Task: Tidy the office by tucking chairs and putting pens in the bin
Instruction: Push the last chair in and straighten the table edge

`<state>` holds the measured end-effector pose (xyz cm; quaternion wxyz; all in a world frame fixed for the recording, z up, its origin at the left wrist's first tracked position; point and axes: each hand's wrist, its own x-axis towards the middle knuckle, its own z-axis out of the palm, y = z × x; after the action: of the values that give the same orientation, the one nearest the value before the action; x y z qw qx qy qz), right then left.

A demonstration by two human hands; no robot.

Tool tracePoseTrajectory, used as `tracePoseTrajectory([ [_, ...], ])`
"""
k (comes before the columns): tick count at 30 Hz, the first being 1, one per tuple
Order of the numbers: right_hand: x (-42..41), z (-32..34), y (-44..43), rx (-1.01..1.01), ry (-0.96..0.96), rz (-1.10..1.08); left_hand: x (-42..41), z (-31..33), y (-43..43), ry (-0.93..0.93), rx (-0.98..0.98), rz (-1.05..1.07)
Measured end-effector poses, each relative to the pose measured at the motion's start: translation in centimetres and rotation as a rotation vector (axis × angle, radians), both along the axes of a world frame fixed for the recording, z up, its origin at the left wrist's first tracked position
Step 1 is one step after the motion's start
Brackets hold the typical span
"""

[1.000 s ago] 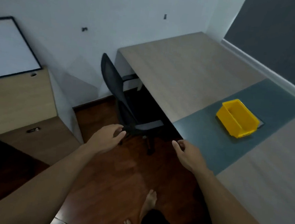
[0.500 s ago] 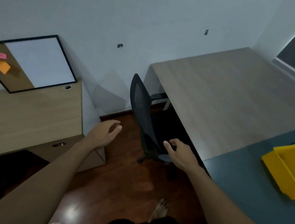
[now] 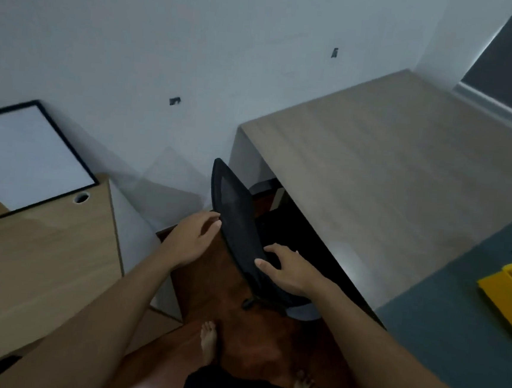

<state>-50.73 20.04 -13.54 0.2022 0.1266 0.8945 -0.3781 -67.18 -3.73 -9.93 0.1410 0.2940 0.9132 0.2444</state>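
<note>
**Both hands meeting the back of the office chair**

The person is standing barefoot on the dark wooden floor, reaching both arms forward. Between the hands the black mesh chair is standing side-on, its backrest leaning between them and its seat pointing under the light wooden surface beyond the right hand. The chair is sitting partly under that surface's near edge, with its base showing just below the right wrist.

The left hand is lying open, fingers loosely extended, with the fingertips touching the rear edge of the backrest. The right hand is resting flat and open on the front side of the backrest, thumb spread, fingers not curled around anything. Neither hand is closing on the frame.

Far out to the right of the right arm, on a grey-green mat covering part of the surface, the yellow bin is sitting, cut off by the picture edge. To the left of the left arm a second wooden desk is standing, with a black-framed whiteboard leaning on the wall behind it. The view is slightly blurred.
</note>
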Motion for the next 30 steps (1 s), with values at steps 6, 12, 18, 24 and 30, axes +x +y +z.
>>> tracePoseTrajectory([
  [6,-4.8,-1.2,-4.7,0.023,-0.015,-0.169,-8.9,-2.0,1.9,0.024,0.001,-0.226],
  [12,-9.3,-2.2,-9.7,-0.013,-0.089,-0.434,-15.1,-4.8,4.9,0.064,-0.108,-0.488],
  [18,-11.6,-2.7,-13.3,0.246,-0.101,-0.714,-18.2,-6.3,8.0,0.223,-0.437,-0.608],
  [24,-13.6,-2.3,-12.9,0.441,-0.041,-0.689,-20.1,-6.2,9.1,0.292,-0.501,-0.662],
  [30,-16.2,-1.2,-9.5,0.479,-0.042,-0.758,-22.5,-6.3,11.7,0.278,-0.415,-0.687],
])
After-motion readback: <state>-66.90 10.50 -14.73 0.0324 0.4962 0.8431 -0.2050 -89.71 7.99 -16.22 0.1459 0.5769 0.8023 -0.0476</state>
